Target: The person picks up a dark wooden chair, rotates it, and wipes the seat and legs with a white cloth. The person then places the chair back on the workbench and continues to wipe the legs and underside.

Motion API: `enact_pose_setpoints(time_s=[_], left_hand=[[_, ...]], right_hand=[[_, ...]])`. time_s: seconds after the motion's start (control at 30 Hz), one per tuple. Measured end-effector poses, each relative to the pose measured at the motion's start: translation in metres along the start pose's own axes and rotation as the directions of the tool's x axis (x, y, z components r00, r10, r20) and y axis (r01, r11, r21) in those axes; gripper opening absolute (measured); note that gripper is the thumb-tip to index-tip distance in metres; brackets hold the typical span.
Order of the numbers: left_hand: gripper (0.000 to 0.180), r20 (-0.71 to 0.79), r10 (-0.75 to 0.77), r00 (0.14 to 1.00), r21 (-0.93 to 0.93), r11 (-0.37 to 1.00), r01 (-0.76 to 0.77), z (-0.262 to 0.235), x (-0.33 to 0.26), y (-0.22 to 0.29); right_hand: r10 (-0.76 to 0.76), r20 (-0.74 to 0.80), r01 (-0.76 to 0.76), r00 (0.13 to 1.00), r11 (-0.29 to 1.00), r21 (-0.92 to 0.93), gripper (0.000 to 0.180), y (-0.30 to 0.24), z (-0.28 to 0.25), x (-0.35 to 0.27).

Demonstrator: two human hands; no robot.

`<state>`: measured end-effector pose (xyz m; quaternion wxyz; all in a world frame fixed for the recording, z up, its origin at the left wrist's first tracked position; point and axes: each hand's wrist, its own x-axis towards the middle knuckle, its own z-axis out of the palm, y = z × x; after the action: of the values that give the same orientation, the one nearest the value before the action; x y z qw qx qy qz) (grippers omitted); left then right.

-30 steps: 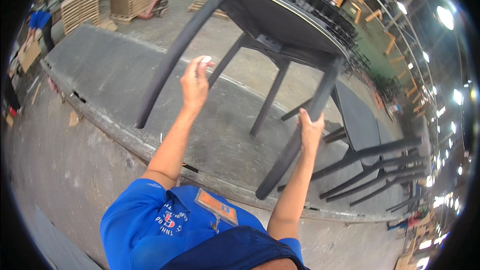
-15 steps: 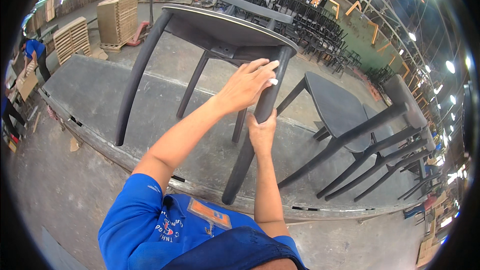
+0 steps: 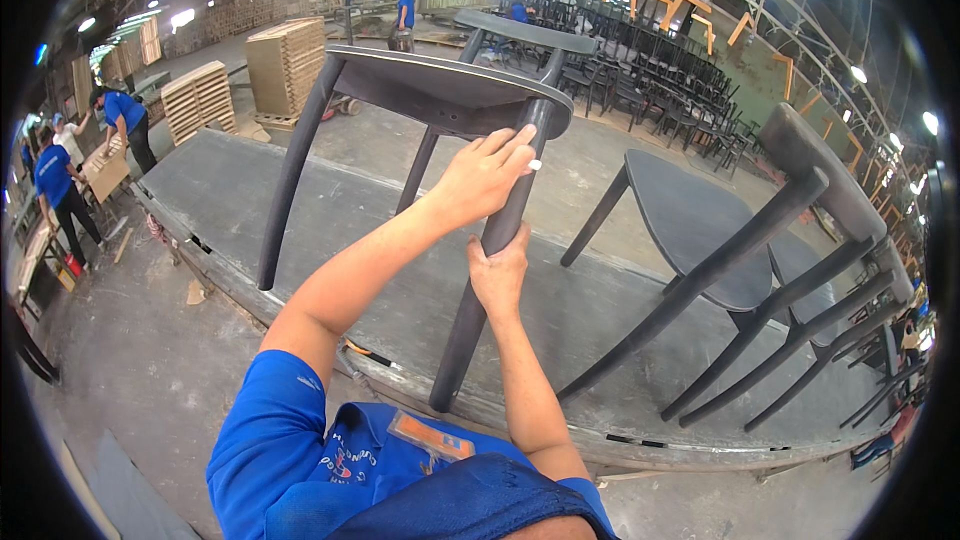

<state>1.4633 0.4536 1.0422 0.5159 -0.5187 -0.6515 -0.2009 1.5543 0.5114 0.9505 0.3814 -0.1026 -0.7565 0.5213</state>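
Both bare hands are now on one leg [image 3: 508,218] of a dark chair [image 3: 430,90] over the long grey table [image 3: 230,195], as I follow from a distance; whether all its feet touch the table I cannot tell. The left hand [image 3: 485,175], off the chair and in the air a second ago, lies with its fingers across the leg's upper end, a small white bit [image 3: 533,166] at the fingertips; its thumb is hidden, so I cannot tell if it grips. The right hand [image 3: 500,270] remains wrapped around the leg lower down. I judge that this brings the work onto that single leg, the right hand steadying it. More chairs [image 3: 700,225] stand on the table's right part; beyond its left end, I see stacked boards [image 3: 290,70] and a worker [image 3: 125,115] in blue, bending.
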Motion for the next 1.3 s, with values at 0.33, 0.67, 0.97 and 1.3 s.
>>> enact_pose_setpoints(time_s=[0.33,0.67,0.97,1.3], left_hand=[[0.019,-0.301,-0.200,0.933,-0.083,0.980,0.183,-0.015,0.030,-0.005],[0.015,-0.161,-0.080,0.984,0.125,0.987,0.101,-0.007,0.047,-0.011],[0.013,-0.246,-0.400,0.883,0.032,0.907,0.420,-0.018,0.030,-0.008],[0.012,-0.029,-0.418,0.908,-0.145,0.901,0.410,-0.029,-0.004,0.031]], right_hand=[[0.069,0.042,-0.070,0.997,0.997,0.036,0.051,-0.006,-0.001,-0.009],[-0.059,-0.011,0.059,0.998,0.998,-0.017,0.051,-0.008,0.000,-0.012],[-0.044,-0.035,0.044,0.998,0.999,-0.003,0.054,-0.013,0.007,-0.011],[-0.014,0.015,0.013,1.000,0.999,0.045,0.057,-0.003,0.011,0.005]])
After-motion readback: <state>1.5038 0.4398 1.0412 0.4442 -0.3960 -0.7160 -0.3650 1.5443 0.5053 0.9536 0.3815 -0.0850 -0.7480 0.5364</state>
